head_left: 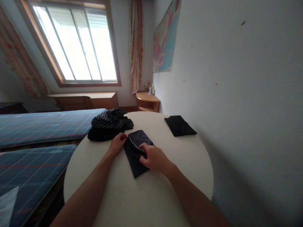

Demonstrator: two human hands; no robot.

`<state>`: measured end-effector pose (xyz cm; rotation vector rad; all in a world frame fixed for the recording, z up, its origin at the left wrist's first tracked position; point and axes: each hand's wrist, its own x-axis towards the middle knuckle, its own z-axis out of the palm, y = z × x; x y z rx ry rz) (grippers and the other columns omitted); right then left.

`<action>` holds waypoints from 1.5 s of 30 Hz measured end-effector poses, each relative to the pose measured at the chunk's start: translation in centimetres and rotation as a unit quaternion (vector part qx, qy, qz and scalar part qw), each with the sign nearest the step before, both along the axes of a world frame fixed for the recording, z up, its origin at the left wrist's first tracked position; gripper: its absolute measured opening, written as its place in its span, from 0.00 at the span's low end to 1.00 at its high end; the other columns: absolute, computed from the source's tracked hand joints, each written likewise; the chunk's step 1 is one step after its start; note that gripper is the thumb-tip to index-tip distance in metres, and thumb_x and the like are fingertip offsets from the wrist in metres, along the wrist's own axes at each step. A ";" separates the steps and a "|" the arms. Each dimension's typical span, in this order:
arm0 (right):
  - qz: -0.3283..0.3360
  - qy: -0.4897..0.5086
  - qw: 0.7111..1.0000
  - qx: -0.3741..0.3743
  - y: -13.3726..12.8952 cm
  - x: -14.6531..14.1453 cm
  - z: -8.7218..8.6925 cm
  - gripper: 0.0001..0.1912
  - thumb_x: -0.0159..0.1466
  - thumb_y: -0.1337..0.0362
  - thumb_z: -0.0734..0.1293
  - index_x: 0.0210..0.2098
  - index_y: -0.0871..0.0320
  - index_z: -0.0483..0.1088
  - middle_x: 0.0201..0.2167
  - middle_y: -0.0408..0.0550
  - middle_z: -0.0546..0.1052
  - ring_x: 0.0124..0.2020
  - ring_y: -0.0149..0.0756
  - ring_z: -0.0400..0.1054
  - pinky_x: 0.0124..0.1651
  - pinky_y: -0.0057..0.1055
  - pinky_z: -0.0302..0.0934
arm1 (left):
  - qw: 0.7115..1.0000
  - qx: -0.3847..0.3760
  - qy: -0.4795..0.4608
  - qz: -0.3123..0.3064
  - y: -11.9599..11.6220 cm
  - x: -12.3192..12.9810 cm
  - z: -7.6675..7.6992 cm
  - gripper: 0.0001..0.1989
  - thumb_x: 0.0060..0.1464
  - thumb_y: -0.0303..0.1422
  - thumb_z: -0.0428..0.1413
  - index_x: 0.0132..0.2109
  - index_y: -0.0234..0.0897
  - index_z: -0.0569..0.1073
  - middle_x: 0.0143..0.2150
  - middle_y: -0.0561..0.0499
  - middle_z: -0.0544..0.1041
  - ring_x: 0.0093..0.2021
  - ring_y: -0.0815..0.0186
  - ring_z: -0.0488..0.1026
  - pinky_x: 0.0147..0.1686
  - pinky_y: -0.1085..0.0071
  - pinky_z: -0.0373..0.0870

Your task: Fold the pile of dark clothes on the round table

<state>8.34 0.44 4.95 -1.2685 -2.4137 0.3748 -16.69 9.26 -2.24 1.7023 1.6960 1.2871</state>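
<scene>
A dark garment (136, 168) with a thin white trim line lies folded on the round white table (113, 195). Its far part looks dark grey, its near part almost black. My left hand (117, 143) pinches the garment's left edge, at one end of the white line. On the other side, my right hand (155, 156) grips the fabric between thumb and fingers, at the line's right end. What kind of garment it is, I cannot tell.
A heap of black and white-striped clothing (110, 121) sits at the table's far left. Far right lies a folded black cloth (181, 125). Beds with blue plaid mattresses (47, 126) stand left, a white wall (248, 110) right. A small corner shelf (148, 97) stands beyond the table.
</scene>
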 end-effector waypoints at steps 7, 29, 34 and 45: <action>0.051 -0.085 0.995 -0.031 0.2 0.3 -0.7 0.23 0.56 0.63 0.69 0.52 0.53 0.69 0.43 0.50 0.78 0.45 0.43 0.73 0.41 0.31 0.61 | 0.999 -0.026 0.028 -0.008 -0.2 -0.3 -0.1 0.12 0.50 0.32 0.56 0.43 0.38 0.74 0.36 0.50 0.80 0.40 0.61 0.77 0.43 0.66 0.71; -0.004 -0.091 0.994 0.069 5.3 4.7 -2.3 0.31 0.59 0.70 0.67 0.62 0.54 0.63 0.56 0.53 0.70 0.57 0.43 0.61 0.61 0.43 0.51 | 0.989 -0.105 -0.068 -0.085 -2.1 3.6 1.9 0.28 0.49 0.31 0.53 0.59 0.35 0.62 0.27 0.56 0.74 0.23 0.70 0.70 0.22 0.77 0.62; 0.001 -0.098 0.989 0.110 4.7 2.5 -3.3 0.26 0.62 0.70 0.64 0.60 0.54 0.66 0.59 0.53 0.69 0.61 0.44 0.59 0.65 0.46 0.46 | 0.980 -0.147 -0.071 -0.114 -2.0 2.6 0.8 0.29 0.45 0.33 0.56 0.57 0.34 0.64 0.25 0.55 0.76 0.23 0.68 0.71 0.23 0.75 0.63; -0.030 -0.110 0.982 0.152 4.6 1.1 -3.6 0.23 0.71 0.69 0.54 0.63 0.59 0.64 0.62 0.52 0.68 0.65 0.43 0.57 0.64 0.45 0.50 | 0.962 -0.228 -0.117 -0.097 -1.8 1.6 1.7 0.26 0.47 0.30 0.55 0.55 0.34 0.66 0.35 0.45 0.81 0.28 0.65 0.76 0.18 0.78 0.57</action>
